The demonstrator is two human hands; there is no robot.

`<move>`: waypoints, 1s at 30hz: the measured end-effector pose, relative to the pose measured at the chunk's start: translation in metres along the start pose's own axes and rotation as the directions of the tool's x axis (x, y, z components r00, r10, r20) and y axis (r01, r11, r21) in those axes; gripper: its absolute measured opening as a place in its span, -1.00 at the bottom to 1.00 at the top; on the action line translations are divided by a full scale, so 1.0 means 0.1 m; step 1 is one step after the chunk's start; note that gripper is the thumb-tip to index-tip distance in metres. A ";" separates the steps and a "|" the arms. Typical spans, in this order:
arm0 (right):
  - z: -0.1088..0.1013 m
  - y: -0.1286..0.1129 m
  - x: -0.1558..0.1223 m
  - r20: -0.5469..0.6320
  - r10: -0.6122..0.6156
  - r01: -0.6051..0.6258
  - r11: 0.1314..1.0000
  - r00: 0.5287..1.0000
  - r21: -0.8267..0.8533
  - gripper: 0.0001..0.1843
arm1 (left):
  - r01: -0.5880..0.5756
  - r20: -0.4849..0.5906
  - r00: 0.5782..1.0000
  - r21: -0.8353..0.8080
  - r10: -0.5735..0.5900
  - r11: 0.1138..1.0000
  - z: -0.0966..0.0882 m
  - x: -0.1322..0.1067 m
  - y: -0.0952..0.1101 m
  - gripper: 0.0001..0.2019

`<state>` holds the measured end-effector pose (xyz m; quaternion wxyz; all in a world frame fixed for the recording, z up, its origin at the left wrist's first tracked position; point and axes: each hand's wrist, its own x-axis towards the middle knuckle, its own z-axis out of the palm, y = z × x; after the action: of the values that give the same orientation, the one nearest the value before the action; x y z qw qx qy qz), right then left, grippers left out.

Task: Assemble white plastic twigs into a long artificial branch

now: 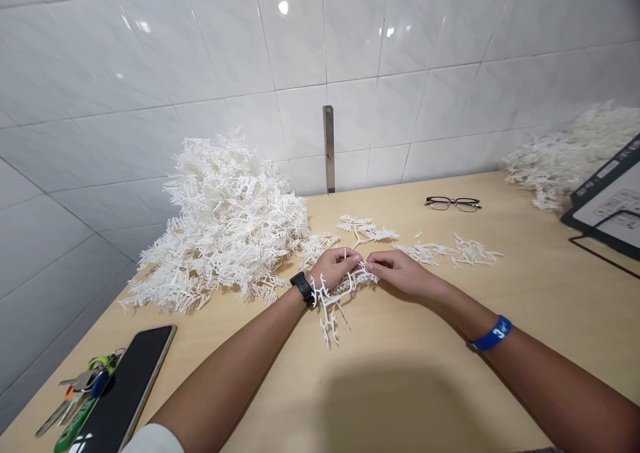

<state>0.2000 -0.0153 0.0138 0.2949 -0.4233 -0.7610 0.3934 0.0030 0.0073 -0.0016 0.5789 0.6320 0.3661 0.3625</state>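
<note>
White, branching, plastic-looking piece [327, 300] up over the pale wood-toned tabletop [290, 386], centre | left hand [334, 264] pinching it, right hand [397, 271] pinching its twigs (contact partly hidden!) | left: big heap of white frond-like pieces [227, 229] | far right: black-framed glasses [453, 201]

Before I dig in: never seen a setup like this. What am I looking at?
No machine here: one person works bare-handed, seen by a head-worn camera looking forward and down. It is a single view.

The left hand holds a white branched piece; the right hand meets it at the twiggy end, though its exact grip is hard to make out.

On the wooden table, a large pile of white branched pieces stands left, with a smartphone and keys nearer the camera. Eyeglasses lie toward the back right.
</note>
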 end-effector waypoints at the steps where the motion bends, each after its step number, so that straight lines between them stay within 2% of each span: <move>1: 0.00 0.01 0.00 -0.008 0.005 -0.005 1.000 1.000 0.007 -0.57 | -0.006 0.013 1.000 0.013 0.006 1.000 0.00 0.00 0.01 -0.63; 7: 0.00 0.01 0.01 -0.010 0.030 -0.030 0.999 0.999 0.024 -0.57 | 0.012 0.036 0.999 0.046 -0.014 0.999 0.02 -0.02 0.07 -0.65; 14: 0.02 -0.03 0.01 -0.011 -0.017 0.015 0.994 1.000 -0.108 -0.63 | -0.040 0.023 0.999 0.101 0.038 0.994 0.02 0.00 0.02 -0.73; 17: 0.03 -0.02 0.02 -0.030 -0.031 0.027 0.990 0.999 -0.142 -0.67 | -0.028 0.056 0.998 0.142 0.020 0.989 0.02 -0.01 0.04 -0.74; 22: 0.04 0.00 0.01 -0.012 -0.031 0.028 0.976 0.999 -0.217 -0.62 | -0.076 0.090 0.994 0.242 0.056 0.967 0.04 -0.05 0.07 -0.76; 25: 0.03 0.00 0.00 0.031 -0.028 0.033 0.987 0.999 -0.160 -0.57 | -0.139 0.130 0.986 0.285 0.105 0.948 0.04 -0.08 0.06 -0.76; 30: 0.02 0.02 -0.01 0.090 -0.007 0.001 0.998 0.996 0.067 -0.54 | -0.192 0.166 0.976 0.353 0.140 0.916 0.03 -0.09 0.08 -0.72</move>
<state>0.1992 -0.0163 0.0110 0.2748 -0.3935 -0.7608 0.4368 0.0017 -0.0029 0.0061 0.4413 0.7813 0.3317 0.2913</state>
